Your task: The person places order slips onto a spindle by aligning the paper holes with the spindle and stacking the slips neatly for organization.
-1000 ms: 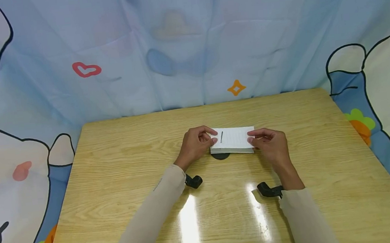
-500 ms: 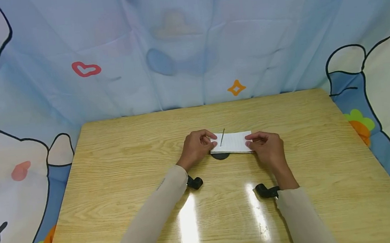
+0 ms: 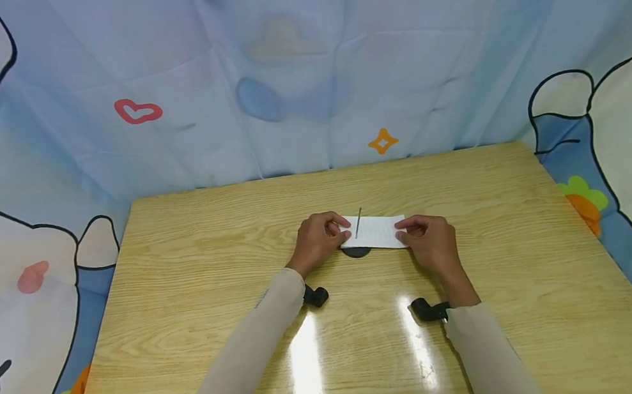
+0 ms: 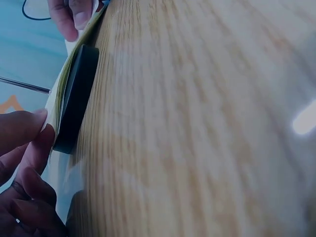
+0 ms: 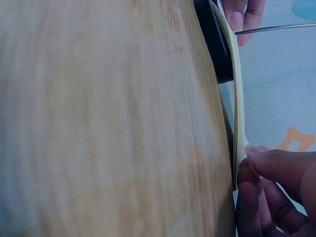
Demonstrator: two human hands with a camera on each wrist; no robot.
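A thin stack of white, faintly lined paper (image 3: 377, 231) sits impaled on a bill spike, whose metal rod (image 3: 358, 223) sticks up through the sheets near their left end. Under the paper shows the spike's round black base (image 3: 356, 252), resting on the table; the left wrist view has this base (image 4: 76, 101) side-on, just below the sheets. My left hand (image 3: 318, 240) pinches the paper's left end between thumb and fingers. At the opposite end, my right hand (image 3: 431, 239) pinches it likewise. In the right wrist view, the paper's right end (image 5: 239, 113) bends down beyond the base.
The wooden table (image 3: 227, 232) reaches back to a blue printed curtain (image 3: 302, 63). Black camera mounts, one on the left wrist (image 3: 316, 296) and one on the right wrist (image 3: 429, 309), jut inward above the tabletop.
The paper has come down along the rod, so more metal shows above it. Both hands went down with it, and my right hand shifted slightly left. Both grips stay on the ends.
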